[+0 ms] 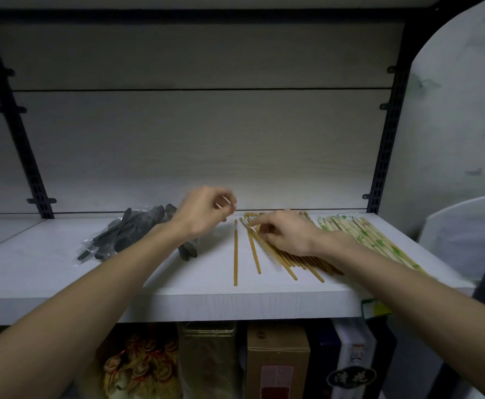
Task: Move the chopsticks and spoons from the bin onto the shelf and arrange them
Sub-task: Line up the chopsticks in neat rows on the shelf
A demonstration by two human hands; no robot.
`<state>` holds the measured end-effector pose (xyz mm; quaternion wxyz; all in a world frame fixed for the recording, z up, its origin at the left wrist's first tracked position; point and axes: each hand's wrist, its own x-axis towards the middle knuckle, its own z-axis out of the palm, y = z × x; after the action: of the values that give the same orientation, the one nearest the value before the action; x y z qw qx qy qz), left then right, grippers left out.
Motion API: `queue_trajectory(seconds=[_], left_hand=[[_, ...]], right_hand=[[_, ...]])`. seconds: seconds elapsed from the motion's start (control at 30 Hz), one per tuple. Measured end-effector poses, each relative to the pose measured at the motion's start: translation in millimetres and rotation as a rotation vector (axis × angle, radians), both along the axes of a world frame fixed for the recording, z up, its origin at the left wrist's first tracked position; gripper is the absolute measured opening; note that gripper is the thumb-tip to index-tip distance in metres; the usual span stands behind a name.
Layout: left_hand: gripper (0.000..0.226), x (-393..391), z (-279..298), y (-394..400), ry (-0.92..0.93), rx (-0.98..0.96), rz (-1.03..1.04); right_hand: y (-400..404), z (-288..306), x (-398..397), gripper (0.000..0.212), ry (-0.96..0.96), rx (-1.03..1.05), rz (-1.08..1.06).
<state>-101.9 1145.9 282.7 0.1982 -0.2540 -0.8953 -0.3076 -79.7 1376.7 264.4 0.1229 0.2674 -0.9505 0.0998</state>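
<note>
Right hand (pixel 283 233) on brown chopsticks (pixel 290 259), white shelf (pixel 178 295).

The flat white shelf board (pixel 63 283) shows a faint pale wood grain, as does the off-white back panel (pixel 192 139) above it. Black slotted metal uprights (pixel 386 139) frame the panel on both sides. Left of the left grip (pixel 204 211) lies a heap of dark grey plastic spoons (pixel 132 228) in clear glossy wrap. Under and beside the right grip (pixel 281 231) lie plain golden-brown wooden chopsticks (pixel 235 254), their far ends banded white and light blue. Right of that grip, pale cream chopsticks (pixel 359 231) carry green leaf marks and small black-and-white panda prints. Below the shelf stands a brown cardboard box (pixel 277 361).
</note>
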Motion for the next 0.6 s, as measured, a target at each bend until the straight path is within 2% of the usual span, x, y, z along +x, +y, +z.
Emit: queue_trajectory(seconds=[0.13,0.2,0.3,0.37,0.5,0.6], left_hand=[[0.022,-1,-21,0,0.07,-0.415,0.083],[0.029,0,-31,2,0.026,-0.498,0.084],[0.04,0,-34,8,-0.115,-0.463,0.08],[0.042,0,-34,14,-0.146,-0.454,0.114],[0.037,1,-40,29,-0.118,-0.457,0.209],[0.045,3,-46,41,-0.11,-0.422,0.274]], right_hand=[[14,-1,1,0.04,-0.05,-0.167,-0.05],[27,1,2,0.035,-0.079,-0.229,-0.103],[45,1,4,0.035,-0.122,-0.306,-0.199],[52,-3,5,0.046,-0.166,-0.287,-0.26],[48,-16,3,0.072,-0.225,-0.03,-0.342],[37,-24,1,0.082,-0.274,0.09,-0.396]])
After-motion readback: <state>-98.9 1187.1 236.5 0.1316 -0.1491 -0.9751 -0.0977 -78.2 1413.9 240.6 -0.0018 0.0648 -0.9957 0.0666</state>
